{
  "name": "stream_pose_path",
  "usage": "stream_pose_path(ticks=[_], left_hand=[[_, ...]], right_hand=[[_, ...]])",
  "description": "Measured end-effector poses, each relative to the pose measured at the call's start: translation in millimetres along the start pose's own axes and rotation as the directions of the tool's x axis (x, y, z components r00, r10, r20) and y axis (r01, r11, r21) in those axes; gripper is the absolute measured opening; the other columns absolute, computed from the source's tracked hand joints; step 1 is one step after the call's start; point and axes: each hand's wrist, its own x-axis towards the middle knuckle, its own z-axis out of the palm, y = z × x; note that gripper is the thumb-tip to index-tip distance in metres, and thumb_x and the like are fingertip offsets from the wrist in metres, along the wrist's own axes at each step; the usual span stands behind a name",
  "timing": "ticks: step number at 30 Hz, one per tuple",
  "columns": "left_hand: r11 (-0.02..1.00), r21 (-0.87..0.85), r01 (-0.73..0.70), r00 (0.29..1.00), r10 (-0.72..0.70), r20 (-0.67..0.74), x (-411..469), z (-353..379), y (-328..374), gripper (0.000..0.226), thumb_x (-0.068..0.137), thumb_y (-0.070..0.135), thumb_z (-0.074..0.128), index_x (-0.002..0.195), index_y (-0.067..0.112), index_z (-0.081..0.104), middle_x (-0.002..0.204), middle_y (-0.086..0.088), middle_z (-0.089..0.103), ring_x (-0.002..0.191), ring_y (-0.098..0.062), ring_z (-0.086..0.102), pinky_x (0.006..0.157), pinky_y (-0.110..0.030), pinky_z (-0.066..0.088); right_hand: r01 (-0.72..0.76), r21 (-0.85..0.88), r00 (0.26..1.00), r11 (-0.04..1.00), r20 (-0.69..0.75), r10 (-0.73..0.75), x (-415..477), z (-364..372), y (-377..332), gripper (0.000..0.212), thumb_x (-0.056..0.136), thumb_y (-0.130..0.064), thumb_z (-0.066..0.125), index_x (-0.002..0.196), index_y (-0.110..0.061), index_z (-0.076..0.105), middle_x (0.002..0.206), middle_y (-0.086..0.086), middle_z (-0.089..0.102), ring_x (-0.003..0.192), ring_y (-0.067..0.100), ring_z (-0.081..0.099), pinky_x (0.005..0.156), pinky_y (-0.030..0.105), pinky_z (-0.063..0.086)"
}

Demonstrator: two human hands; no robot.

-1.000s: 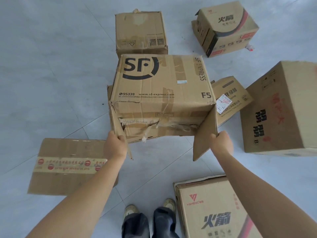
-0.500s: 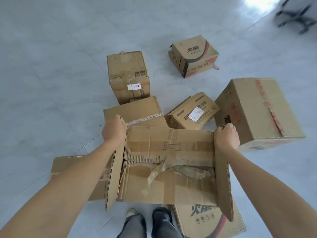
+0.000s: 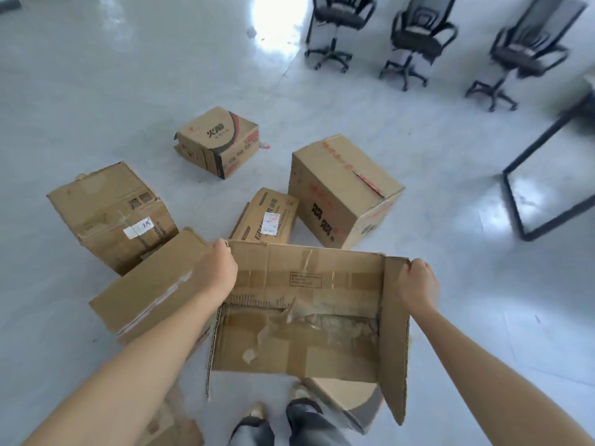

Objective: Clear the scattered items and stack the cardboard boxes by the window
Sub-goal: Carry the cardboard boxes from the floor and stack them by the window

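The task looks barely begun, as far as this view shows. The left hand (image 3: 219,268) is curled round the far left edge of an open box (image 3: 306,317), and the right hand (image 3: 417,284) grips the top of its right flap. Together they hold the box off the floor (image 3: 96,75), in front of the person and above the feet, with its open side and torn tape facing up. Every other carton lies loose on the floor. A labelled box (image 3: 109,214) sits at the left, with a long plain box (image 3: 151,291) just near of it. A small printed box (image 3: 219,140) lies farther off. A slim stickered box (image 3: 267,217) sits beside a large box (image 3: 341,191) on the right. Another box (image 3: 341,394) is partly hidden under the held one, and a cardboard scrap (image 3: 174,426) lies near left. No window and no stack are in view; only a bright glare on the far floor hints at where a window may be. Office chairs (image 3: 338,24) and a table frame (image 3: 547,175) stand at the far right. I judge that one box is in hand for carrying and that all the stacking remains.
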Motion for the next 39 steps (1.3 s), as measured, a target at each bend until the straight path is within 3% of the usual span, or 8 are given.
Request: stream_pose_path(ticks=[4,14,17,20,24,28,32,39], left_hand=[[0.968,0.024,-0.250,0.965,0.251,-0.073,8.8,-28.3,39.9,0.027,0.101,0.017,0.032,0.103,-0.001,0.051,0.098,-0.019,0.062,0.091,-0.038,0.059,0.070,-0.041,0.043],[0.770,0.006,-0.637,0.761,0.631,-0.148,-48.3,-117.9,177.6,0.023,0.095,0.008,0.033,0.105,-0.002,0.051,0.104,-0.018,0.058,0.095,-0.035,0.054,0.068,-0.038,0.039],[0.688,0.036,-0.725,0.681,0.724,-0.112,-94.6,-128.4,212.9,0.023,0.094,0.004,0.032,0.106,-0.003,0.051,0.104,-0.019,0.058,0.095,-0.034,0.053,0.069,-0.037,0.037],[0.613,0.065,-0.787,0.609,0.790,-0.072,-148.5,-128.2,243.7,0.023,0.093,0.001,0.032,0.106,-0.003,0.050,0.104,-0.020,0.058,0.096,-0.034,0.054,0.068,-0.036,0.037],[0.505,0.024,-0.863,0.503,0.862,-0.052,-231.9,-128.1,281.9,0.020,0.091,-0.002,0.034,0.101,-0.004,0.051,0.099,-0.022,0.059,0.086,-0.032,0.052,0.065,-0.034,0.037],[0.389,-0.032,-0.921,0.390,0.920,-0.031,-328.1,-128.0,316.9,0.018,0.090,-0.002,0.036,0.099,-0.005,0.052,0.098,-0.022,0.060,0.089,-0.034,0.055,0.067,-0.036,0.038],[0.273,-0.083,-0.959,0.277,0.960,-0.045,-414.5,-121.6,350.6,0.017,0.088,-0.004,0.036,0.095,-0.003,0.052,0.095,-0.020,0.061,0.075,-0.029,0.048,0.063,-0.033,0.036],[0.102,-0.188,-0.977,0.122,0.988,-0.099,-530.2,-110.5,406.1,0.020,0.092,0.003,0.035,0.103,-0.003,0.052,0.101,-0.021,0.061,0.094,-0.035,0.058,0.071,-0.036,0.043]], right_hand=[[-0.068,0.108,0.982,0.992,-0.167,0.085,-36.4,-30.2,18.5,0.019,0.098,-0.013,0.031,0.086,-0.004,0.043,0.106,0.020,0.055,0.080,0.027,0.043,0.070,0.033,0.033],[-0.146,0.259,0.815,0.955,-0.515,0.264,-111.3,-170.5,86.6,0.031,0.098,-0.019,0.031,0.098,0.002,0.054,0.105,0.020,0.057,0.087,0.034,0.052,0.073,0.034,0.037],[-0.141,0.269,0.753,0.953,-0.595,0.280,-151.5,-213.6,125.1,0.028,0.097,-0.018,0.033,0.077,-0.005,0.048,0.092,0.015,0.053,0.086,0.033,0.052,0.072,0.034,0.036],[-0.198,0.255,0.704,0.946,-0.635,0.318,-205.2,-247.9,172.8,0.035,0.096,-0.015,0.034,0.061,-0.016,0.031,0.082,0.009,0.045,0.079,0.027,0.045,0.068,0.032,0.031],[-0.302,0.225,0.643,0.926,-0.670,0.372,-281.6,-282.7,238.7,0.035,0.096,-0.013,0.034,0.062,-0.013,0.033,0.074,0.007,0.044,0.083,0.031,0.051,0.065,0.031,0.030],[-0.396,0.206,0.550,0.895,-0.727,0.411,-354.5,-322.2,303.8,0.023,0.096,-0.017,0.038,0.086,-0.002,0.052,0.099,0.017,0.060,0.093,0.033,0.056,0.066,0.031,0.032],[-0.504,0.170,0.439,0.847,-0.794,0.421,-429.3,-353.2,355.9,0.021,0.097,-0.016,0.038,0.086,-0.003,0.051,0.103,0.021,0.060,0.095,0.037,0.057,0.064,0.032,0.029],[-0.603,0.220,0.243,0.767,-0.865,0.439,-518.4,-380.3,426.3,0.023,0.096,-0.015,0.037,0.077,-0.003,0.042,0.093,0.022,0.058,0.085,0.039,0.055,0.063,0.032,0.029]])
